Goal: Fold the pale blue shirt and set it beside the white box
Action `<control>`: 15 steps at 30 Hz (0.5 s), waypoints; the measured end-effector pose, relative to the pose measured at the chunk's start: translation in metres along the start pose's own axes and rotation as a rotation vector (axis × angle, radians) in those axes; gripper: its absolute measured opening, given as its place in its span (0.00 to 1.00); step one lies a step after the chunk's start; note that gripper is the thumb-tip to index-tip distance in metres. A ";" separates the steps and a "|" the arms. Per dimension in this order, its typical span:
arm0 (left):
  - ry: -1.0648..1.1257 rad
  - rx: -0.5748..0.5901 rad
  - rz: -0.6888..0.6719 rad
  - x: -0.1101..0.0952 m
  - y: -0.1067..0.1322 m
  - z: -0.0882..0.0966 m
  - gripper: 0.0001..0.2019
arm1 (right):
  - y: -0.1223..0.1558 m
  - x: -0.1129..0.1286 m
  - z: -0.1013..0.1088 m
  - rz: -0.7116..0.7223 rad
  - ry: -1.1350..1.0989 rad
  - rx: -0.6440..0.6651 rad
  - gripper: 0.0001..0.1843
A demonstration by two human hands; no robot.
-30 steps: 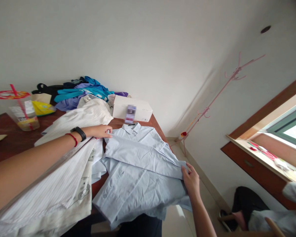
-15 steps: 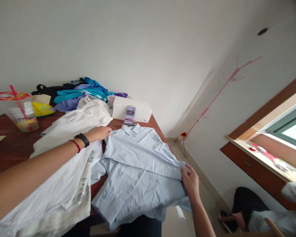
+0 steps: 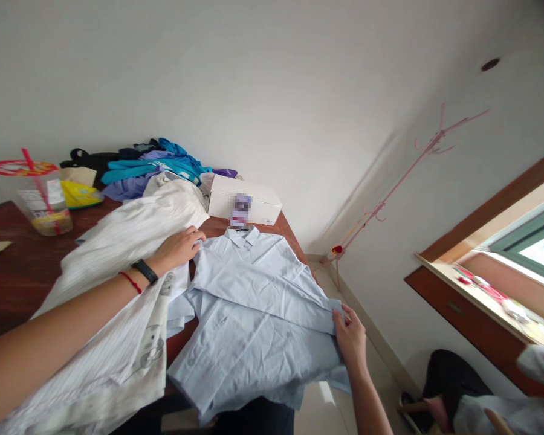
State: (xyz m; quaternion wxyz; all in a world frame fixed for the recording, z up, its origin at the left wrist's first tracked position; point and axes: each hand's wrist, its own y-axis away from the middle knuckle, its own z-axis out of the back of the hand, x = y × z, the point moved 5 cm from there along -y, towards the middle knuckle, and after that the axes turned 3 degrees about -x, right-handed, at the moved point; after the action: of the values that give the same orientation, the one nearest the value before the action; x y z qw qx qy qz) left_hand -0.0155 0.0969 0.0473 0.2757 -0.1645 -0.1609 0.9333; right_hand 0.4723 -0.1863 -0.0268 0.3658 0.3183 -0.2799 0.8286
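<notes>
While the folding is only partly done, these lines run from the biggest thing to the smallest:

Surface: a dark brown wooden surface [image 3: 13,284] carries everything, with clothes over most of its near and middle part.

Light blue shirt: the light blue shirt [image 3: 249,320] lies flat, collar toward the wall, hem hanging over the near edge; one side is already folded across the chest, so a sleeve fold looks done (the lower half is unfolded and creased).

White striped garment: the white striped garment [image 3: 118,284] lies spread beside the shirt on its left, unfolded, touching its edge.

Clothes pile: a heap of blue, teal and purple clothes [image 3: 149,169] waits at the back, untouched as far as I can judge.

White box: the white box [image 3: 245,202] stands just behind the collar.

Plastic cup: a plastic cup [image 3: 40,205] with a red lid and straw stands far left.

Left hand: the left hand [image 3: 181,246] rests palm down at the shirt's left shoulder, fingers pressing the cloth, not gripping.

Right hand: the right hand [image 3: 351,338] pinches the folded edge at the shirt's right side.
</notes>
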 end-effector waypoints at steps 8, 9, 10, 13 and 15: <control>0.255 -0.116 -0.115 -0.006 0.005 0.011 0.11 | 0.002 0.004 0.001 0.009 0.038 -0.014 0.39; 0.262 -0.108 -0.123 -0.007 0.006 0.011 0.11 | 0.002 0.004 0.002 0.003 0.046 -0.014 0.39; 0.266 -0.101 -0.128 -0.007 0.006 0.012 0.11 | 0.002 0.005 0.002 -0.004 0.053 -0.014 0.39; 0.273 -0.089 -0.133 -0.009 0.008 0.012 0.11 | 0.002 0.005 0.002 -0.013 0.067 -0.015 0.39; 0.272 -0.080 -0.138 -0.011 0.009 0.012 0.10 | 0.001 0.003 0.002 -0.014 0.059 -0.012 0.39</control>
State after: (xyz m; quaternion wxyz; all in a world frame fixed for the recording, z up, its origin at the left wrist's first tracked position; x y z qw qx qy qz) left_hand -0.0157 0.0804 0.0568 0.3515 -0.2887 -0.1699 0.8742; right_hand 0.4707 -0.1868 -0.0240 0.3816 0.2935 -0.2715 0.8334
